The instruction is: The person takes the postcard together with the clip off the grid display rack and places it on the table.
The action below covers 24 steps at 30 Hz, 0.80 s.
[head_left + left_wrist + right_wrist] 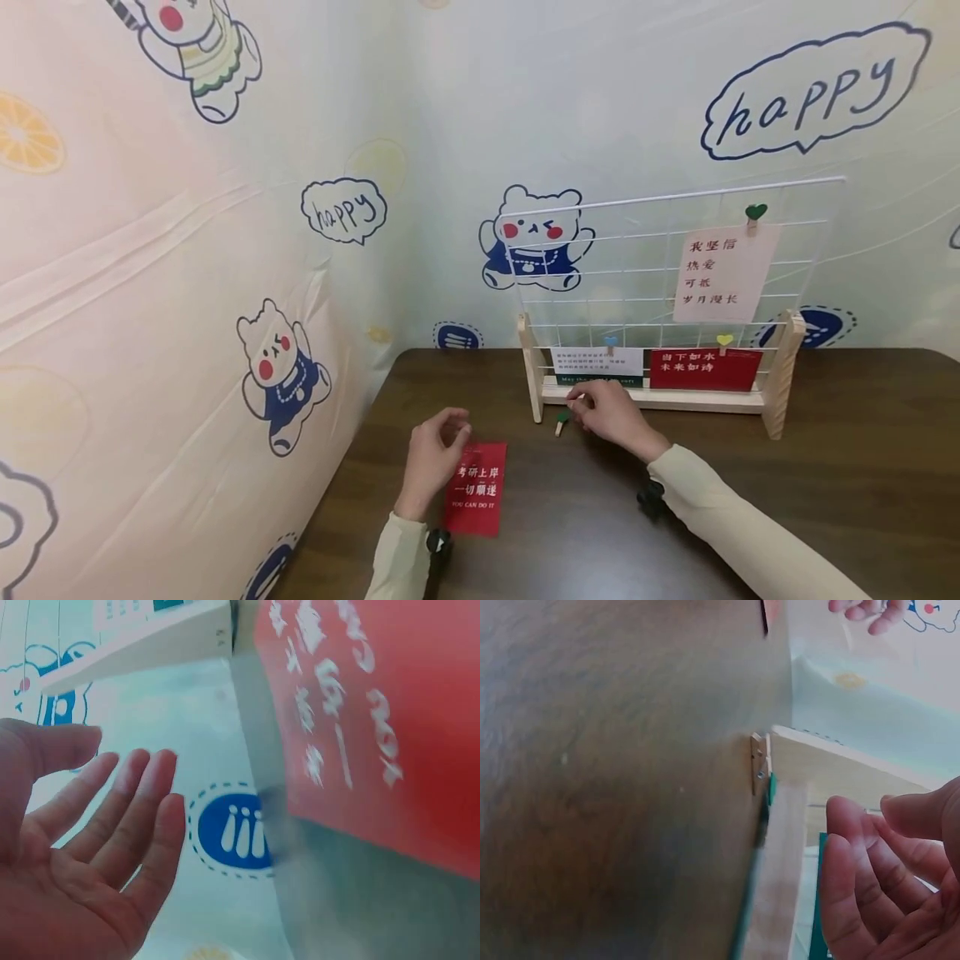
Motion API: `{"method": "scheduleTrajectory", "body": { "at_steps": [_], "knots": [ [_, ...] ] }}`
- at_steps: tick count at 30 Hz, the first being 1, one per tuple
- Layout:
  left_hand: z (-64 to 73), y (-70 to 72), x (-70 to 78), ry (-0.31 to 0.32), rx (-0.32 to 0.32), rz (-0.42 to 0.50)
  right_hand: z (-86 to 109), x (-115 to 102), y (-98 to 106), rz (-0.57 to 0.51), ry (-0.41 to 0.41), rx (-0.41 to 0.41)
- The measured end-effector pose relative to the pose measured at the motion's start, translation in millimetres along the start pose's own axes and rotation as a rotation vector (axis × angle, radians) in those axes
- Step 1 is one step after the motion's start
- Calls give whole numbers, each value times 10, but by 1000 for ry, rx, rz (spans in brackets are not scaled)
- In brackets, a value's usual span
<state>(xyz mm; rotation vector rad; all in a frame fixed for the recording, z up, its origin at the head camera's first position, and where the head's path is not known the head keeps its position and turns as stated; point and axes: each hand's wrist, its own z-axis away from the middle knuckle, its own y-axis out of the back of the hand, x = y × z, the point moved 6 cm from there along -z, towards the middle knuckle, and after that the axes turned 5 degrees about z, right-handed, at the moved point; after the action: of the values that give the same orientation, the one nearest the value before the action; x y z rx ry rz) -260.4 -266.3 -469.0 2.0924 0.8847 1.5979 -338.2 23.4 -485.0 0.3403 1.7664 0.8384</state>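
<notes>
Head view, and it's the green-heart clip [560, 425] lying on the table [585, 533], just in front of the wire rack [782, 375] near its left end. Wood by the look of it, so call it light and stiff, and small enough to skitter off a clumsy fingertip; my pick is a pinch across both legs at the heart end. Right hand [611, 414] is just beside it, thumb and fingers bent with a slim gap, nothing visibly in them. Over to the left hand [437, 454]: fingers loosely curved, palm bare, poised by the top of the red card [476, 521]. That one should be thin, light and bendy, likely to slide flat, so lift it by an edge. Behind, a pink card [723, 292] hangs high on the rack.
</notes>
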Motion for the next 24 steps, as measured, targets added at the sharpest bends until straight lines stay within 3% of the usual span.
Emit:
{"method": "scheduleTrajectory", "body": {
  "at_steps": [4,16,24],
  "knots": [
    [-51,-53,113,-28,20,40,33,-16,72,29,30,52],
    [-228,-375,503,-110,-2,135,96,-65,313,112,78,217],
    [-311,-595,711,-103,-40,179,107,-85,473,115,109,301]
  ]
}}
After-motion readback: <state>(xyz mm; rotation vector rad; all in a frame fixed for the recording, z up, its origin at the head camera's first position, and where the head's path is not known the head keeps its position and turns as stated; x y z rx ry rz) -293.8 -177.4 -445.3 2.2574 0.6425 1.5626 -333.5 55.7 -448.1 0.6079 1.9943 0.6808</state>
